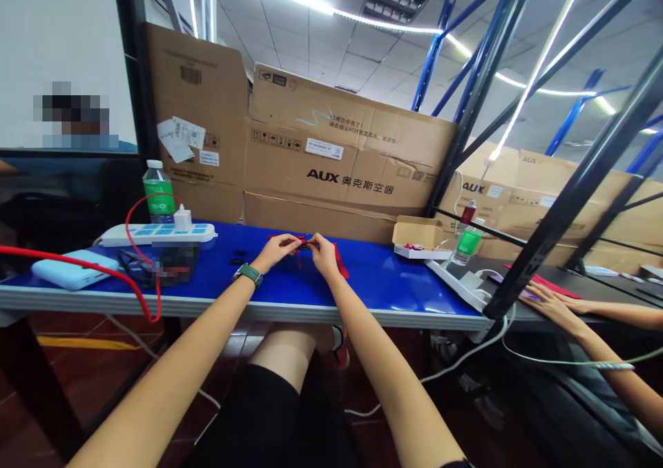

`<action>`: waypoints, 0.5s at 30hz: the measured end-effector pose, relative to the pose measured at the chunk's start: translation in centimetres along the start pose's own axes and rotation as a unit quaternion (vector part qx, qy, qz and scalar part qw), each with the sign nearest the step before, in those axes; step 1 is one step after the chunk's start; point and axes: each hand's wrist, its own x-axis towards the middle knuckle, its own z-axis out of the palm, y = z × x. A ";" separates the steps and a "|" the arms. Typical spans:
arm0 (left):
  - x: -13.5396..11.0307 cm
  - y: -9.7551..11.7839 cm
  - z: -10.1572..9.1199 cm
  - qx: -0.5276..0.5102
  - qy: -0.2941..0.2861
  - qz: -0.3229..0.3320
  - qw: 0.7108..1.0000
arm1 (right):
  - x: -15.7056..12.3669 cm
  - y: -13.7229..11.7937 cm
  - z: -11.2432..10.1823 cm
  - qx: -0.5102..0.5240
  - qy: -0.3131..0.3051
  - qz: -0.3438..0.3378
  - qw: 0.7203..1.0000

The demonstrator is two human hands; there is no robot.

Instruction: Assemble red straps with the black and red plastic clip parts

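Both my hands meet over the blue tabletop (394, 285), fingers pinched on a strip of red ribbon (339, 259). My left hand (277, 249), with a green watch (249, 273) on its wrist, grips the ribbon's left part. My right hand (322, 250) pinches the same ribbon close beside it, and the ribbon's free end trails to the right on the table. What the fingertips form between them is too small to make out.
A white power strip (155, 233), a green-labelled water bottle (158, 193), a red cable (103, 271) and a pale blue power bank (72, 268) lie at the left. A small open cardboard box (419, 237) and a second bottle (466, 244) stand at the right. Another person's hands (549, 301) rest at the neighbouring table. Large cardboard cartons (331, 157) line the back.
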 end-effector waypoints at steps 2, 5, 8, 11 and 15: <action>0.0 0.1 0.0 -0.004 0.002 0.002 1.000 | 0.0 -0.1 0.0 -0.008 -0.001 0.002 1.000; -0.1 0.1 0.0 0.003 0.008 0.003 1.000 | 0.0 -0.1 0.0 -0.009 0.003 0.001 1.000; 0.0 0.0 0.0 -0.003 0.013 -0.002 1.000 | 0.0 0.0 0.1 -0.010 0.014 0.006 1.000; 0.1 -0.3 0.0 -0.006 0.015 -0.004 1.000 | 0.0 0.1 0.2 -0.013 0.019 0.004 1.000; 0.4 -1.0 -0.3 0.019 0.027 0.012 0.999 | 0.0 0.4 0.3 -0.030 0.015 0.015 0.999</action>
